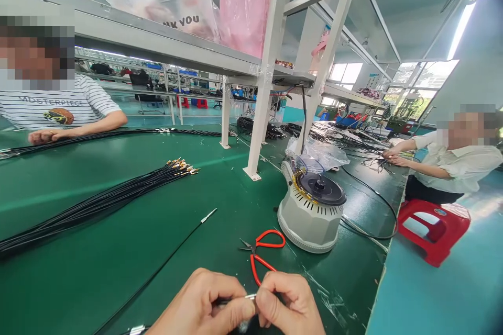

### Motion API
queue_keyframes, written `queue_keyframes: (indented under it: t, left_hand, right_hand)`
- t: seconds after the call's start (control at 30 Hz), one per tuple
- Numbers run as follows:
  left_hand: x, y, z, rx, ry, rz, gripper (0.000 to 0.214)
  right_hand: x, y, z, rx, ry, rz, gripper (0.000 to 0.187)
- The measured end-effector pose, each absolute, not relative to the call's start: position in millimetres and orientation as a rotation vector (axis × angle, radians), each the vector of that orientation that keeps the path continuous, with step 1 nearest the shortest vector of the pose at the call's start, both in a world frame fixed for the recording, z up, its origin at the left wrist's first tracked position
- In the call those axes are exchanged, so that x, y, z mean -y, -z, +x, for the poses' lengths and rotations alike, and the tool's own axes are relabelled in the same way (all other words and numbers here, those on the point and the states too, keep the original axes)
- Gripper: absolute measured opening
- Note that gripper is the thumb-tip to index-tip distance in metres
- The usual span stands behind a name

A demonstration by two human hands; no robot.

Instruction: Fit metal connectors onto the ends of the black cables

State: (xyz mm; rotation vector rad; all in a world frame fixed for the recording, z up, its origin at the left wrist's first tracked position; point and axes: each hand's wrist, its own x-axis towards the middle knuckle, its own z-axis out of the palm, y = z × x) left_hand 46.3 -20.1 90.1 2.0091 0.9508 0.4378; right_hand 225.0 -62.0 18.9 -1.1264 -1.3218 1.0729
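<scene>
At the bottom middle, my left hand [212, 301] pinches a thin black cable close to its silvery white end [250, 297]. Thumb and fingers of my right hand [288, 303] are closed at the tip of that same end; whatever small piece they hold is hidden. Just beyond my hands lie scissors [255, 251] with red handles, blades pointing left. A single black cable [165, 263] with a white and metal tip rests on the green table to the left. Farther left is a thick bundle of black cables [113, 196] with gold and white ends.
A grey round tape dispenser [310, 220] stands right of the scissors. White shelf posts [259, 115] rise from the green table [220, 183]. One person [70, 99] sits across at left, another [440, 162] at right handles cables near a red stool [436, 225].
</scene>
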Motion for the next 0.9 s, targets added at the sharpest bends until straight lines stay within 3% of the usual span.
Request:
queue_keyframes:
  t: [0.1,0.23,0.33,0.4,0.77,0.9]
  left_hand:
    - [-6.5,-92.9,29.3,-0.887,-0.48,2.038,0.031]
    - [-51.1,-72.5,-3.5,-1.473,-0.621,2.221,0.044]
    - [-64.2,-52.9,-14.0,-1.578,-0.589,2.26,0.029]
    - [-61.5,-47.8,-11.0,-1.544,-0.548,2.253,0.02]
    - [-44.8,-55.5,16.1,-1.454,-0.579,2.215,0.018]
    - [-23.2,-67.1,21.5,-1.124,-0.451,2.043,0.015]
  right_hand:
    - [62.3,-17.5,224.3,1.226,-1.062,-1.18,0.055]
    - [61.2,-22.3,226.1,1.196,-0.825,-1.297,0.061]
    - [59.8,-27.2,224.9,1.147,-0.8,-1.346,0.059]
    - [58.9,-29.0,222.5,1.107,-0.789,-1.389,0.058]
    - [54.7,-24.7,214.3,1.066,-0.786,-1.358,0.058]
    - [51.7,-18.1,212.3,1.026,-0.721,-1.282,0.043]
